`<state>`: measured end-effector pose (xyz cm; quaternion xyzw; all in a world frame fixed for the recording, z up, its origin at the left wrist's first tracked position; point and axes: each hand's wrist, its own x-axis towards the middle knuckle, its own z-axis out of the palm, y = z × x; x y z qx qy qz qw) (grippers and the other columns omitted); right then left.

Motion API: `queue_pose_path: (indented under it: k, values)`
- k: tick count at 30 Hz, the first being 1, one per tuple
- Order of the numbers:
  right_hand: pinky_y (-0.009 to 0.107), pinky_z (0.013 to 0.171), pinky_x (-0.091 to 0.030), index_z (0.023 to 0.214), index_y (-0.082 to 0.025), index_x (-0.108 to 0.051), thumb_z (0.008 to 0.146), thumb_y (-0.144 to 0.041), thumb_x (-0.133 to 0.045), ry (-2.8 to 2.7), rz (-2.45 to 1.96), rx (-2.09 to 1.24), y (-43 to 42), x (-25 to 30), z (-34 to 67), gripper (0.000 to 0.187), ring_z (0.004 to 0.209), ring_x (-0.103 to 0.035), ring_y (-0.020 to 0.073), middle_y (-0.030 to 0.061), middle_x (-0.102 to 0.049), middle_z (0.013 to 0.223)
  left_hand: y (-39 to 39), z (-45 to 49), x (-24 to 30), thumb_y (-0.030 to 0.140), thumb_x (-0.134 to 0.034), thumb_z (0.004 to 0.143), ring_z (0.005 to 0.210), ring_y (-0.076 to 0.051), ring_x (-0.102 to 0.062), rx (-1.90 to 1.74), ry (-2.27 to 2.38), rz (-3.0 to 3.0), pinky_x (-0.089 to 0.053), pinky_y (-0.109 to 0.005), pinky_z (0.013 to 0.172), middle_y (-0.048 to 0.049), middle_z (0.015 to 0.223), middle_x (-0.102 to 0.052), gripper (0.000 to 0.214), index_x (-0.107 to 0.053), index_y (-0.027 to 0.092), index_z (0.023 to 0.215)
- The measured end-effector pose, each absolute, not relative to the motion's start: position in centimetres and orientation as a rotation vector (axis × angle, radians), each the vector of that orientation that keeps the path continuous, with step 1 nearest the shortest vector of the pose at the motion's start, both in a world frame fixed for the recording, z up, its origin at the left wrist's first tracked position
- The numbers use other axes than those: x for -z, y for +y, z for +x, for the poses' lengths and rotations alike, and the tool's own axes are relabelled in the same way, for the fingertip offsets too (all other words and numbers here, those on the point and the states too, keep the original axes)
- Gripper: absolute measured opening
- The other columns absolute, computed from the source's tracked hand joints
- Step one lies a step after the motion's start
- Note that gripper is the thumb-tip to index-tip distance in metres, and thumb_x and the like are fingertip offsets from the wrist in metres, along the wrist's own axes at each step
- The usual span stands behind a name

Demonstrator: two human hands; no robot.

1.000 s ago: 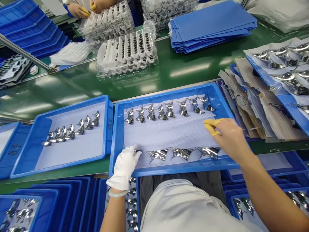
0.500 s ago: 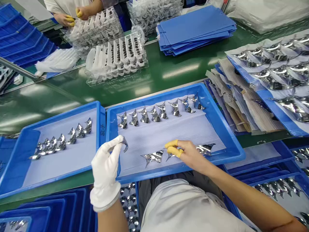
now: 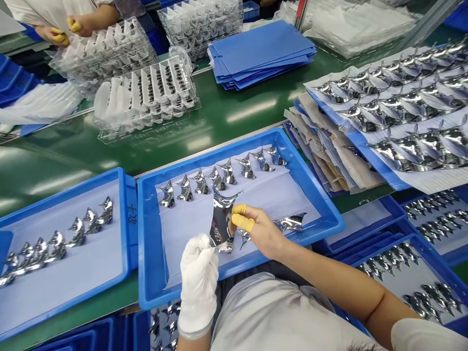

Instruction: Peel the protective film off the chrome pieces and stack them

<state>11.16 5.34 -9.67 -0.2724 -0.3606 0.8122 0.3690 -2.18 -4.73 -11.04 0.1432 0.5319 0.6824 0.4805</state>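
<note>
Left hand in a white fabric glove (image 3: 199,280), fingertips closed on the lower end of one mirror-bright silver piece with pointed corners (image 3: 222,217). Right hand, bare (image 3: 261,231), thumb and finger in yellow finger covers (image 3: 243,217), closed on the right edge of the same piece; hands close together, piece held up between them above the near half of a rectangular blue plastic tray (image 3: 144,243). In the tray: a ridged white paper liner (image 3: 183,229); a row of eight similar silver pieces (image 3: 200,183) along the far side; more along the near side, partly hidden by the hands. To the left, just beside: a second blue plastic tray with dark handwriting (image 3: 128,219), holding a slanting row of small silver pieces (image 3: 57,245). Beyond, on a glossy green worktop (image 3: 215,114): a clear plastic tray with white dividers (image 3: 146,95); a stack of flat blue sheets (image 3: 259,48). To the right: a ragged pile of brown and grey sheets (image 3: 329,151); three rows of silver pieces on white paper (image 3: 398,109). Far left: a co-worker's hands, yellow-tipped (image 3: 82,24).
</note>
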Motion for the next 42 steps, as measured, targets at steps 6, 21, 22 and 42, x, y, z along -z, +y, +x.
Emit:
queue_pose_path:
  k: [6,21,22,42]
  values:
    - [0.026,0.070,-0.041,0.087,-0.017,-0.062,0.086,-0.034,-0.066,-0.980,-0.715,-2.042,5.0,10.0,11.5,0.017,0.067,-0.051,0.0103,-0.0029,-0.058,0.071,-4.6,-1.3,10.9,0.028,-0.077,0.079,0.075,-0.015,-0.064,-1.557,1.222,0.359,-0.055,-0.030,0.075,-0.0020,0.084,-0.069,0.011,-0.069,0.022,0.084]
    - [0.026,0.065,-0.042,0.083,-0.018,-0.058,0.086,-0.031,-0.062,-1.022,-0.746,-1.975,4.6,8.5,12.7,0.014,0.063,-0.051,0.0096,-0.0040,-0.055,0.068,-4.2,-5.0,10.3,0.029,-0.077,0.078,0.102,-0.023,-0.067,-1.361,1.478,0.708,-0.054,-0.035,0.092,-0.0072,0.104,-0.074,0.019,-0.076,0.022,0.095]
    - [0.026,0.065,-0.042,0.083,-0.018,-0.057,0.086,-0.031,-0.063,-1.017,-0.747,-1.977,4.7,8.5,12.7,0.014,0.063,-0.051,0.0096,-0.0041,-0.055,0.068,-4.0,-5.2,10.0,0.034,-0.073,0.082,0.111,-0.025,-0.065,-1.292,1.537,0.714,-0.051,-0.038,0.100,-0.0082,0.110,-0.073,0.020,-0.076,0.023,0.099]
    - [0.025,0.069,-0.044,0.089,-0.016,-0.063,0.097,-0.026,-0.053,-1.784,-0.502,-1.755,4.1,8.0,13.5,0.016,0.070,-0.053,0.0115,0.0030,-0.063,0.082,-2.7,-3.8,8.0,0.048,-0.068,0.086,0.091,-0.022,-0.067,-1.556,1.623,0.729,-0.056,-0.031,0.080,-0.0081,0.095,-0.073,0.032,-0.076,0.020,0.101]
